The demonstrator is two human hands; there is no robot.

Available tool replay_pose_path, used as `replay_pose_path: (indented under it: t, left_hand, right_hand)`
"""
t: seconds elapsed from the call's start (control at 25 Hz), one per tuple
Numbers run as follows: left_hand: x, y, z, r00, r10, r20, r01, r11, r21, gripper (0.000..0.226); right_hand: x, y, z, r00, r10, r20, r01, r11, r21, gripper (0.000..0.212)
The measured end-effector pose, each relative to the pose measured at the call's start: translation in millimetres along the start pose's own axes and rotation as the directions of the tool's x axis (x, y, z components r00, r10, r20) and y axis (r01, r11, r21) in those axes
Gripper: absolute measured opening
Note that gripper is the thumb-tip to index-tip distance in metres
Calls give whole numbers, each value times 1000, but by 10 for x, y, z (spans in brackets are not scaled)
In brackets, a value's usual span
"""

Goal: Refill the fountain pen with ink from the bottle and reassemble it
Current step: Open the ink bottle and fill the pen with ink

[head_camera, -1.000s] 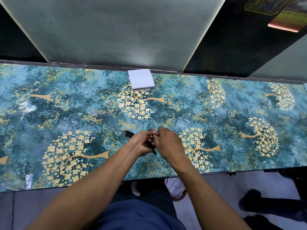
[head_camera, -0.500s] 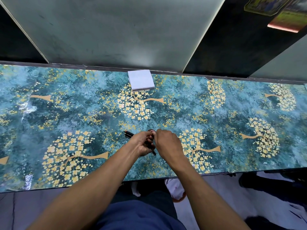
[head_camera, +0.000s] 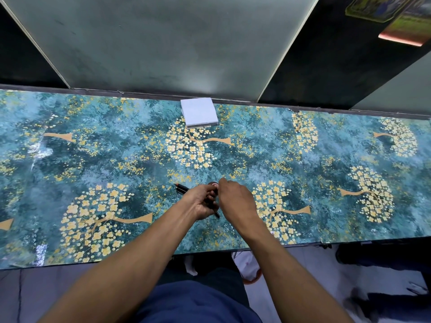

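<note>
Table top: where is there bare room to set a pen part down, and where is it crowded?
Bare stretches of the table lie left of the left hand, right of the right hand, and between the hands and the white paper pad. It is crowded where both hands meet over the black pen and a small round object.

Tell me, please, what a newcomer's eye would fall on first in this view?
Most striking is the teal tabletop patterned with golden blossom trees, spanning the whole width. At its near middle the left hand and right hand meet over a black pen and a small round dark object, perhaps the ink bottle, mostly hidden by fingers. A white paper pad lies at the far edge.
</note>
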State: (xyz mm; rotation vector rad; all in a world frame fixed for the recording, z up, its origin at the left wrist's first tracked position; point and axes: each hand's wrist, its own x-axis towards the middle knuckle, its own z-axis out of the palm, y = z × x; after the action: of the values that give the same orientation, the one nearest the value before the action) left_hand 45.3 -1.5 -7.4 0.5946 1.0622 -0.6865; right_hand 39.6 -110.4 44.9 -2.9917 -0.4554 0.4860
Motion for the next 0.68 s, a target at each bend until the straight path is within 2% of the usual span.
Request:
replay_pose_path:
  t: [0.24, 0.44, 0.68]
  left_hand:
    - [36, 17, -19, 1000, -1, 0, 1, 1000, 11, 30]
    - [65, 14, -21, 1000, -7, 5, 7, 1000, 31, 27]
    - [57, 28, -30, 1000, -17, 12, 17, 1000, 16, 27]
  right_hand:
    - [-11, 10, -9, 1000, -13, -28, 13, 1000, 12, 33]
    - [-7, 28, -39, 999, -51, 10, 50, 998, 31, 20]
    - [51, -60, -59, 999, -9, 33, 9, 1000, -2, 22]
